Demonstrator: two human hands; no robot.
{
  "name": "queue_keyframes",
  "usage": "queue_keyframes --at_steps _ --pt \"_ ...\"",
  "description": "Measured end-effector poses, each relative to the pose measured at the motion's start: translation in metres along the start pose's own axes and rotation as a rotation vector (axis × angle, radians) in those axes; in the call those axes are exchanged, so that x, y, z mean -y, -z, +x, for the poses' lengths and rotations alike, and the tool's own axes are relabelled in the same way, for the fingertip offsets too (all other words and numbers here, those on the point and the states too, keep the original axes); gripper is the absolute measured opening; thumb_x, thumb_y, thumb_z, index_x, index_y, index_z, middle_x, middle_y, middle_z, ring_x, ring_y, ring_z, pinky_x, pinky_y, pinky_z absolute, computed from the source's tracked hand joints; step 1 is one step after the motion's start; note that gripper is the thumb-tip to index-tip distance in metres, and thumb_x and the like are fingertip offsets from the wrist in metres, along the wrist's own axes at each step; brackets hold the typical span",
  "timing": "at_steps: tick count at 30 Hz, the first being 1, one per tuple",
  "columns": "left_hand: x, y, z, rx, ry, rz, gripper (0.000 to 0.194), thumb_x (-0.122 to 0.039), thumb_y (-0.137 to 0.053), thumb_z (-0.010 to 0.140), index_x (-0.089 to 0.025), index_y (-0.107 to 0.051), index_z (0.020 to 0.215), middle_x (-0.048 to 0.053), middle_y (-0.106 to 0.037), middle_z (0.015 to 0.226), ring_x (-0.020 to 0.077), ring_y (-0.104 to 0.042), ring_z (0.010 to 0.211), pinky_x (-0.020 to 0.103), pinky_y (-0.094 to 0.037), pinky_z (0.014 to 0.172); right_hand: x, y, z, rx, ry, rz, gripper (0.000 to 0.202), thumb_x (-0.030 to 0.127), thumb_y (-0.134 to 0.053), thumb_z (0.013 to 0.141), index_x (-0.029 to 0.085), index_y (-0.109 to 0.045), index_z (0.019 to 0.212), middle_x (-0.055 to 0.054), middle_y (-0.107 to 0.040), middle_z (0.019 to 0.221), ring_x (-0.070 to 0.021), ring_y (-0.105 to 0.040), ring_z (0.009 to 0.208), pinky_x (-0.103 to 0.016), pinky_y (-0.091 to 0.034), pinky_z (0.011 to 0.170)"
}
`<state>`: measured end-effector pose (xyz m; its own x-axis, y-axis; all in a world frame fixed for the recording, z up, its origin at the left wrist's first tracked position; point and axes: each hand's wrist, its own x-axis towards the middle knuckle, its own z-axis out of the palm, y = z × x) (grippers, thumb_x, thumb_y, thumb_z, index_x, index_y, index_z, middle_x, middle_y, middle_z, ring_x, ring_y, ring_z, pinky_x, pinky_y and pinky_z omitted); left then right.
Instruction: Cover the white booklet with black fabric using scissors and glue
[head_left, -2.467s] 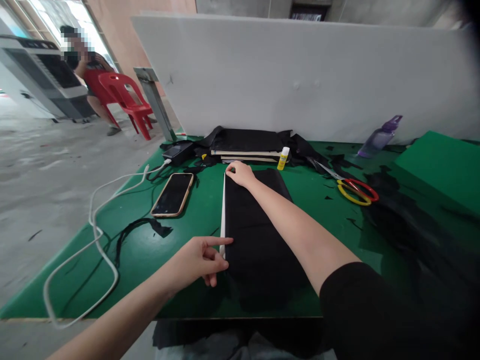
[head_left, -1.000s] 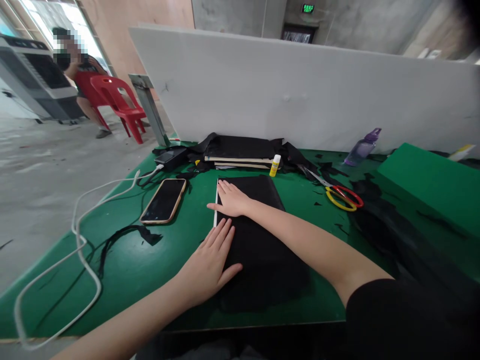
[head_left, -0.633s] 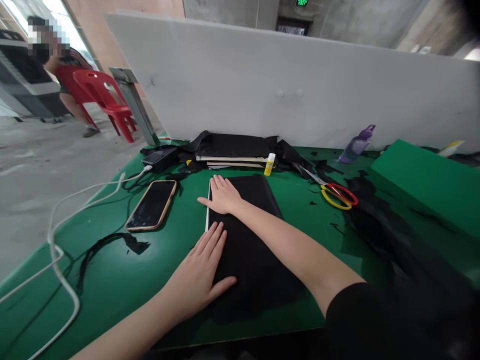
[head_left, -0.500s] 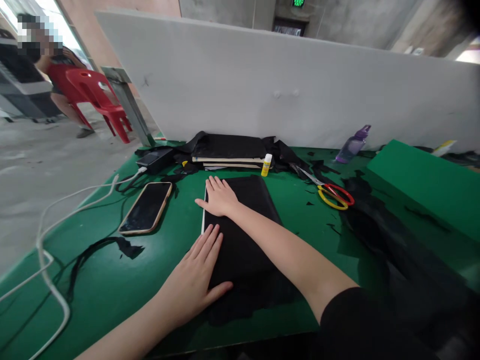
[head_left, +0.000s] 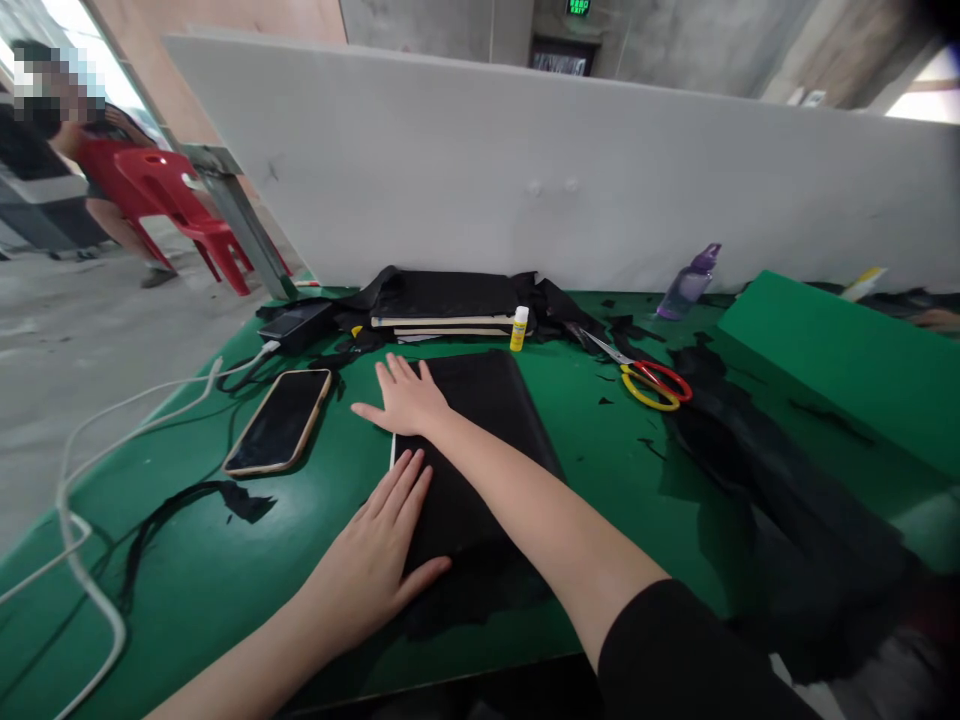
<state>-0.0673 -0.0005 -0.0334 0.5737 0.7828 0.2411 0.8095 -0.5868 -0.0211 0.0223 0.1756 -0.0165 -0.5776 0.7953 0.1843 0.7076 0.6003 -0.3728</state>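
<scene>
A flat rectangular piece covered in black cloth (head_left: 480, 430) lies on the green table, with a thin white strip showing along its left edge. My right hand (head_left: 409, 397) rests palm down across its upper left edge, fingers spread and the thumb out over the table. Lower down, my left hand (head_left: 382, 545) lies flat along the same left edge, its thumb stretched over the cloth. Both hands are open and grip nothing. Just beyond the piece stands a yellow glue stick (head_left: 518, 330) with a white cap. What lies under the cloth is mostly hidden.
A phone (head_left: 279, 422) lies to the left, near a white cable (head_left: 105, 590). Scissors (head_left: 651, 385) and black cloth scraps (head_left: 780, 480) lie right. Behind are a black-covered stack (head_left: 450, 295), a purple bottle (head_left: 688, 285) and a white partition (head_left: 525, 150). A person sits far left.
My right hand has slid a little left, so its fingers and thumb now reach past the piece's edge. My left hand stays in place on the cloth. The whole view has shifted slightly.
</scene>
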Motion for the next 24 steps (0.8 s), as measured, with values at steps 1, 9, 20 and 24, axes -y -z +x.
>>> queue_keyframes --at_steps 1,9,20,24 --pt "0.000 0.001 0.000 -0.002 0.001 -0.004 0.085 -0.059 -0.043 0.087 -0.012 -0.009 0.149 0.017 -0.018 0.153 0.0321 -0.020 0.140 0.046 -0.038 0.105 0.002 0.004 -0.002 -0.043 0.067 0.065 0.079 0.064 -0.026 0.087 0.009 -0.029 0.144 -0.012 -0.019 0.154 -0.0240 -0.014 0.143 -0.047 -0.008 0.116" --pt "-0.003 0.003 -0.001 -0.051 0.006 -0.035 0.082 -0.058 -0.046 0.086 -0.014 -0.015 0.148 0.016 -0.021 0.153 0.0322 -0.021 0.140 0.046 -0.038 0.105 -0.024 0.074 -0.060 0.363 -0.117 0.908 0.063 0.056 -0.017 0.094 0.015 -0.044 0.133 -0.012 -0.054 0.133 -0.0221 -0.058 0.114 -0.044 -0.048 0.092" --pt "-0.001 0.001 -0.001 -0.045 0.014 -0.047 0.082 -0.058 -0.046 0.086 -0.012 -0.017 0.148 0.015 -0.018 0.154 0.0308 -0.019 0.140 0.044 -0.037 0.107 -0.094 0.098 -0.112 -0.279 -0.336 0.524 0.045 0.041 -0.033 0.091 0.014 -0.053 0.122 -0.013 -0.063 0.119 -0.0206 -0.061 0.108 -0.040 -0.044 0.098" --pt "0.000 0.002 -0.002 -0.057 0.015 -0.061 0.081 -0.057 -0.047 0.086 -0.012 -0.018 0.148 0.015 -0.020 0.153 0.0318 -0.021 0.140 0.044 -0.038 0.106 -0.048 0.067 -0.102 0.201 0.131 0.264 0.051 0.051 -0.043 0.089 0.022 -0.052 0.129 -0.005 -0.043 0.144 -0.0212 -0.034 0.136 -0.041 -0.024 0.114"
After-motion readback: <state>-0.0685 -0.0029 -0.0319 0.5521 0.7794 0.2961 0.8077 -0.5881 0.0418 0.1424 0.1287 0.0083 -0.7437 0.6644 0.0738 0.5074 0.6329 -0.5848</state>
